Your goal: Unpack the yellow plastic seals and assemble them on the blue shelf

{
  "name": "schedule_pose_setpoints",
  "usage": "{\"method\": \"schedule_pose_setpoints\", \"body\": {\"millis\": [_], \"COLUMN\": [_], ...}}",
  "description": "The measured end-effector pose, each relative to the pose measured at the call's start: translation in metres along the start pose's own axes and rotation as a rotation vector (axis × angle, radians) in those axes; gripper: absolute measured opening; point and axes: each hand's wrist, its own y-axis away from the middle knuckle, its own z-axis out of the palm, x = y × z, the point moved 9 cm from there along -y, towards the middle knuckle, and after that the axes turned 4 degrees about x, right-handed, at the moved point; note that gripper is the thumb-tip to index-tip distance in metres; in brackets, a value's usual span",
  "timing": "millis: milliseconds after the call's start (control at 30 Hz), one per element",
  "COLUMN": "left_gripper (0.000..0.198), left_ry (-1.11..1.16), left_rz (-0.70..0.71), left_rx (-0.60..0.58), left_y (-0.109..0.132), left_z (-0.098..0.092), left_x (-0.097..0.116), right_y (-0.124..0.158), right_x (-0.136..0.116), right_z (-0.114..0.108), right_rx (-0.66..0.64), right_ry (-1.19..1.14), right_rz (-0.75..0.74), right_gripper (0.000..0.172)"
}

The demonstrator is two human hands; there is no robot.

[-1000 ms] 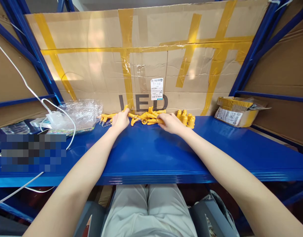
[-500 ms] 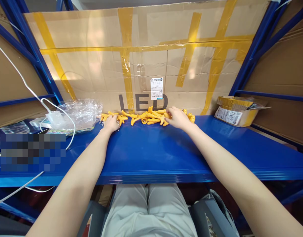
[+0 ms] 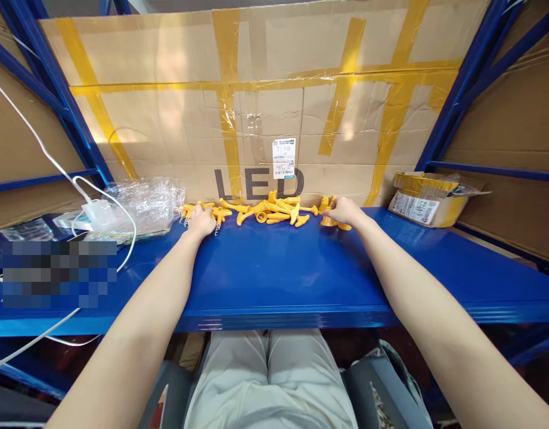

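At the left end of a row of yellow plastic pieces, my left hand (image 3: 202, 221) rests with its fingers bent down among branched yellow parts (image 3: 221, 213). Small coiled metal springs (image 3: 217, 229) stick out beside it; what lies under its fingers is hidden. My right hand (image 3: 347, 211) is closed at the right end, thumb and fingers on a yellow cup-shaped plastic piece (image 3: 328, 221). Other short, round yellow pieces (image 3: 324, 204) stand around those fingers. Between my hands lies a heap of yellow handle-like parts (image 3: 278, 210), touching neither hand.
Behind the blue shelf (image 3: 274, 274) stands a large taped cardboard sheet (image 3: 176, 131) marked LED. Clear plastic wrap (image 3: 146, 199) and a white charger with cable (image 3: 99, 214) lie at left. A small open carton (image 3: 428, 202) sits at right.
My right hand has moved right, from the middle heap to the cup-shaped pieces, uncovering the heap's right end. My left hand has stayed almost in place.
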Motion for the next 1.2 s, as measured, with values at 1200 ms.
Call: {"method": "schedule_pose_setpoints", "body": {"millis": [1200], "left_gripper": [0.037], "left_ry": [-0.093], "left_rz": [0.163], "left_rx": [0.054], "left_y": [0.002], "left_z": [0.001], "left_x": [0.021], "right_y": [0.016], "right_x": [-0.014], "right_z": [0.023], "right_rx": [-0.127], "right_ry": [0.194], "right_rz": [-0.017], "right_gripper": [0.037]}}
